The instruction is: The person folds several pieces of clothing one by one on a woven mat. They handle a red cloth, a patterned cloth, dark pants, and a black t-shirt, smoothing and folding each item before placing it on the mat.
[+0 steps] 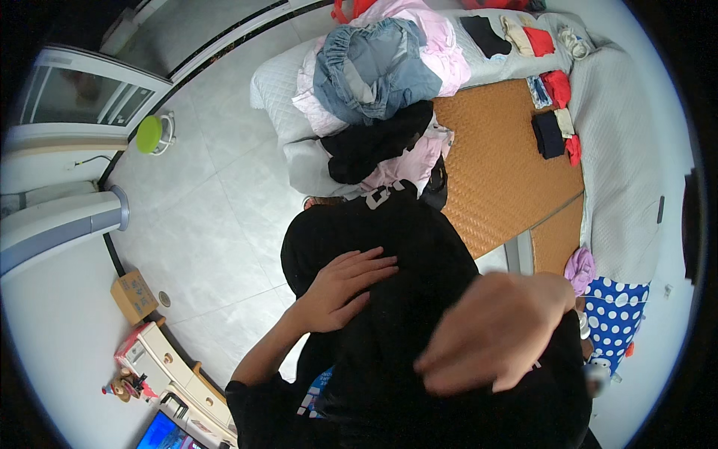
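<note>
My left hand [348, 288] lies flat on black cloth [407, 277] spread over my lap, fingers stretched out and holding nothing. White printing shows at the far end of that cloth. My right hand [490, 333] is raised above the cloth's right side and blurred by motion; its fingers cannot be made out. Beyond my knees, a black garment [385, 142] and a pink garment [415, 161] hang over the sofa's edge. Behind them is a heap of grey-blue trousers [378, 67] with an elastic waist and a pale pink garment [445, 52].
Folded clothes, including a black piece [486, 36] and a red piece [538, 41], lie along the grey sofa [613, 135] and brown mat [501, 142]. A green-seated stool [149, 135], a cardboard box [134, 297] and a drawer cabinet [176, 367] stand left. A blue polka-dot cushion [615, 318] is at right.
</note>
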`<state>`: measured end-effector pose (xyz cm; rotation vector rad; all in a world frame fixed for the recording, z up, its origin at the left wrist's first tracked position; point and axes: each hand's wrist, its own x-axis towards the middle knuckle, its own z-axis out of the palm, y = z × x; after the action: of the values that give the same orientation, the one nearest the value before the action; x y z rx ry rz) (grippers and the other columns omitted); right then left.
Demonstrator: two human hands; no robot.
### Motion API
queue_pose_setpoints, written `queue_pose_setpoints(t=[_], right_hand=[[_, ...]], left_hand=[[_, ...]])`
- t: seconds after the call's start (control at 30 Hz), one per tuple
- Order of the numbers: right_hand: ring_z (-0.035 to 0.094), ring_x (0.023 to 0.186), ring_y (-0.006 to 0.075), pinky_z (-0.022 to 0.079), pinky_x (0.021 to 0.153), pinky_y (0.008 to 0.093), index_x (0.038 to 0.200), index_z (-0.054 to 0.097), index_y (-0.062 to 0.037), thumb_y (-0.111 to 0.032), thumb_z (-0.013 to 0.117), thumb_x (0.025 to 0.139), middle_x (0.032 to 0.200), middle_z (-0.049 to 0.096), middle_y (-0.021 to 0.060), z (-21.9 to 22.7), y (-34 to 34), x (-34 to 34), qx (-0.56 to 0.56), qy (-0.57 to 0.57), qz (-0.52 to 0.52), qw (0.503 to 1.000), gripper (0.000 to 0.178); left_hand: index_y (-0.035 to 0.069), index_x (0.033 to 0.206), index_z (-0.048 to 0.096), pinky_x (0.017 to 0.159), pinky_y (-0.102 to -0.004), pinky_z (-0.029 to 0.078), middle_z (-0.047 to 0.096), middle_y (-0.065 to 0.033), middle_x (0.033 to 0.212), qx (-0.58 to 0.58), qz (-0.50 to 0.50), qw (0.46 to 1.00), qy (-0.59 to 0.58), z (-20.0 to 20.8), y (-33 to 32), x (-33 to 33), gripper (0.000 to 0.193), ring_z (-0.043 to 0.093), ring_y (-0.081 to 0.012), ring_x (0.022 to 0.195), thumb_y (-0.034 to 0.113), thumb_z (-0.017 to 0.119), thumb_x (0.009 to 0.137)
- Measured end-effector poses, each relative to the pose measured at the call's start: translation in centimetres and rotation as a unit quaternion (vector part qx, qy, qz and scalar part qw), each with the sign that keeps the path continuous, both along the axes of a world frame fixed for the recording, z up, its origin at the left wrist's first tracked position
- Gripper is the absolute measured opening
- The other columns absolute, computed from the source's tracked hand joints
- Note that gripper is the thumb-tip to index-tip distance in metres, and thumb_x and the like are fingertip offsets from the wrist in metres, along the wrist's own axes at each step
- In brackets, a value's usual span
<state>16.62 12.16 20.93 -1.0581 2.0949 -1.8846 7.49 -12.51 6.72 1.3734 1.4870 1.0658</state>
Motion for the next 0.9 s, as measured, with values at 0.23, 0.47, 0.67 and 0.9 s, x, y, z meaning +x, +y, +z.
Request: queue_pose_setpoints(t=[0.23,0.47,0.67,0.9], right_hand=[[0.051,0.086,0.0177,0.042,0.074,0.0317,0.113,0.056,-0.0077,-0.031,0.078,0.074,0.095,0.055,0.0078,-17.2,-0.6,-6.6,0.198,-0.307,-0.236,0.900,0.050],[0.052,0.099,0.0173,0.043,0.082,0.0301,0.115,0.057,-0.0117,-0.022,0.080,0.074,0.105,0.054,0.0047,-19.7,-1.6,-7.3,0.135,-0.333,-0.184,0.915,0.048],[0.058,0.103,0.0246,0.046,0.089,0.0373,0.095,0.072,-0.0143,-0.008,0.074,0.075,0.112,0.061,0.0058,-21.3,-1.3,-6.2,0.193,0.004,-0.137,0.972,0.021],[0.060,0.105,0.0253,0.045,0.093,0.0351,0.105,0.069,-0.0082,-0.015,0.069,0.081,0.115,0.062,0.0081,-23.8,-1.1,-6.7,0.137,-0.150,-0.013,0.979,0.025]], left_hand=[[-0.001,0.141,0.034,0.112,-0.0426,0.029,0.042,-0.0198,0.141,-0.157,0.034,0.977,-0.137,-1.6,-2.4,2.7,0.082,0.042,-0.0310,0.131,0.042,0.070,0.080],[-0.004,0.138,0.037,0.110,-0.0418,0.030,0.045,-0.0210,0.137,-0.165,0.112,0.964,-0.176,-3.1,-3.8,3.7,0.081,0.045,-0.0318,0.127,0.038,0.072,0.078],[-0.003,0.125,0.052,0.096,-0.0337,0.044,0.060,-0.0153,0.118,-0.333,0.446,0.745,-0.367,-0.3,-4.1,3.0,0.040,0.058,-0.0220,0.106,0.015,0.055,0.089],[0.008,0.146,0.030,0.117,-0.0463,0.016,0.038,-0.0166,0.146,-0.194,0.115,0.958,0.177,4.8,-2.1,-3.2,0.104,0.028,-0.0299,0.141,0.012,0.085,0.057]])
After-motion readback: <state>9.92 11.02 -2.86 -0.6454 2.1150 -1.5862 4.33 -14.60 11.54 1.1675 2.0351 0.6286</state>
